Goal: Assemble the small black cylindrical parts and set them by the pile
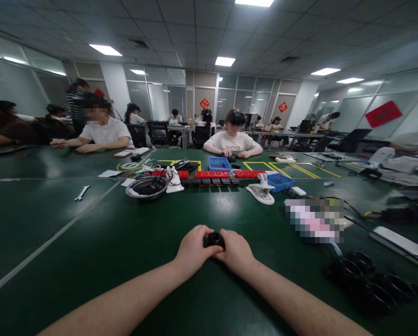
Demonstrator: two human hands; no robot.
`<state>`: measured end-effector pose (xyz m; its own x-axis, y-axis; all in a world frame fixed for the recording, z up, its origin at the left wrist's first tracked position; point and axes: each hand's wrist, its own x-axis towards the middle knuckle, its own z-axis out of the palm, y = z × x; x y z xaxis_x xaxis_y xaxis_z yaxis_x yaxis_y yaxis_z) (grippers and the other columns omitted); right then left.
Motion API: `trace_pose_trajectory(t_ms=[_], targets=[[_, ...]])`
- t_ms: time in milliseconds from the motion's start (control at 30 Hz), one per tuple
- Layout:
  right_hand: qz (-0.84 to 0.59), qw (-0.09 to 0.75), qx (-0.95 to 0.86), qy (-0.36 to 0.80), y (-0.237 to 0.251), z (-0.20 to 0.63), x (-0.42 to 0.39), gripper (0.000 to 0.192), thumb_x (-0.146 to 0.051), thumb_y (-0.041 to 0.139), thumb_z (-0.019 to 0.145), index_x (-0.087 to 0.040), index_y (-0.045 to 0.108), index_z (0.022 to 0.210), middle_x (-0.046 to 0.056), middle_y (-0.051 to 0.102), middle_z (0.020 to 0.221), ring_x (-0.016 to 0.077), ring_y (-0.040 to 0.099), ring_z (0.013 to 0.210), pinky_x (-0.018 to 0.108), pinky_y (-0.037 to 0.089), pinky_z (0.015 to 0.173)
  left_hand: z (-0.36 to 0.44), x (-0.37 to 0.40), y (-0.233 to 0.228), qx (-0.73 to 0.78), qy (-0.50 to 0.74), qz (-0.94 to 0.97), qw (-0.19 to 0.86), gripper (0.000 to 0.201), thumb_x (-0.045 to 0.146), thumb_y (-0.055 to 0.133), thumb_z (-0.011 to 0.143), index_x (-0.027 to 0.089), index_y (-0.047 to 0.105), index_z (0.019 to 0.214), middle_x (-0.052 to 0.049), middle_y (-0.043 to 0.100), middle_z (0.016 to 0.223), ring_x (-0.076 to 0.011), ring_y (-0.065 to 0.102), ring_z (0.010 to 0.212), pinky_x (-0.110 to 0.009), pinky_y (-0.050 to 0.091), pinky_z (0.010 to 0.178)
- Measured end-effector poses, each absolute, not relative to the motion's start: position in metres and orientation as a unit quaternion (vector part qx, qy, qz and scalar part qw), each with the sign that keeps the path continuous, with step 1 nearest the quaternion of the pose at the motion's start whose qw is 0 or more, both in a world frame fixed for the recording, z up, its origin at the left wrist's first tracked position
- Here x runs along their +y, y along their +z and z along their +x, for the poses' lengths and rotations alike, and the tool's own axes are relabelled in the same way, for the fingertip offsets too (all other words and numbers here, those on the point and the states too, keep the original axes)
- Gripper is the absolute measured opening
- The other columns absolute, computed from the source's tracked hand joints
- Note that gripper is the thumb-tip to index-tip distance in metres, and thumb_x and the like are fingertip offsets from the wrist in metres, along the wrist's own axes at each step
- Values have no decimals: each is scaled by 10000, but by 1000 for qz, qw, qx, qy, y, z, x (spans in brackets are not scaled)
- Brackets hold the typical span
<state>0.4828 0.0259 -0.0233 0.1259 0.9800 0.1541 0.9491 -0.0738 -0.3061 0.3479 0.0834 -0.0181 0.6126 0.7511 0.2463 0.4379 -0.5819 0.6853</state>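
Note:
My left hand (193,250) and my right hand (236,251) meet at the middle of the green table (100,242), close to my body. Between them they grip a small black round part (214,240), of which only the top shows above my fingers. Both hands rest low over the table surface. A group of similar black rings (370,280) lies on the table to my right, apart from my hands.
Across the table stand a clear round bowl (147,187), rows of red and black blocks (214,177), two blue bins (219,163), white clamp stands (262,190) and a wrench (82,192). A white power strip (401,245) lies at right. Several people sit at the far side.

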Motion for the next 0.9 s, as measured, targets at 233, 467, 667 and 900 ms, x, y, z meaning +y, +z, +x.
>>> trace_pose_trajectory(t_ms=[233,467,667,900], targets=[[-665,216,-712,67,-15,487,18,398,-430,607,623,-171,519,912,49,543,857,183,494,779,280,355,656,343,89,-14,311,254,855,329,297,323,636,610,183,562,861,-1,511,779,-133,450,630,-230,354,556],[-590,262,-732,216,-18,504,19,233,-272,634,633,-165,560,826,-6,516,740,129,474,678,224,347,590,335,95,-6,215,198,868,401,303,314,613,651,209,570,932,-4,506,856,-142,471,747,-222,366,616],[-587,266,-731,225,-18,506,20,247,-258,645,621,-160,570,835,-3,511,744,132,462,681,225,343,593,337,94,-6,222,195,868,399,296,281,616,652,220,569,938,3,481,848,-130,454,723,-220,362,607],[-554,266,-755,229,-17,507,21,200,-230,630,641,-158,561,814,-2,511,748,138,462,704,230,349,618,337,97,-11,224,194,867,400,315,267,631,644,215,568,948,13,461,806,-119,444,696,-218,366,615]])
